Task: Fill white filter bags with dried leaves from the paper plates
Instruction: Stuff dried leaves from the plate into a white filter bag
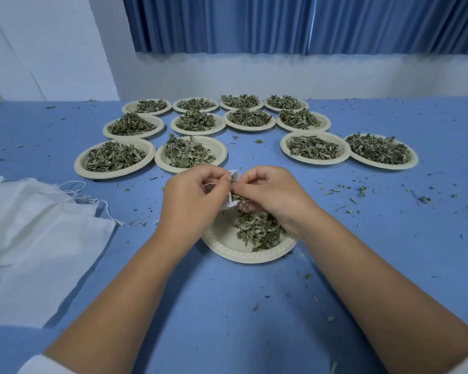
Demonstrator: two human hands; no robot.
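Noted spare white bags (38, 233) lying flat at far left of blue bench (227, 306), drawstrings trailing. Found left hand (192, 195) curled round filter bag (231, 204), holding it just above near plate (238, 256). Saw right hand (265, 193) pinching some dried leaves (260, 230) at bag's mouth, remainder heaped on near plate. Counted twelve leaf-heaped plates (312, 161) in rows beyond; crumbs scattered right.

A blue table (227, 306) fills the foreground, reaching back to a white wall (281, 76). Above it hangs a pleated blue curtain (281, 22), probably covering a window. At the left a plain white wall section (52, 44) juts forward. Light is soft and even.
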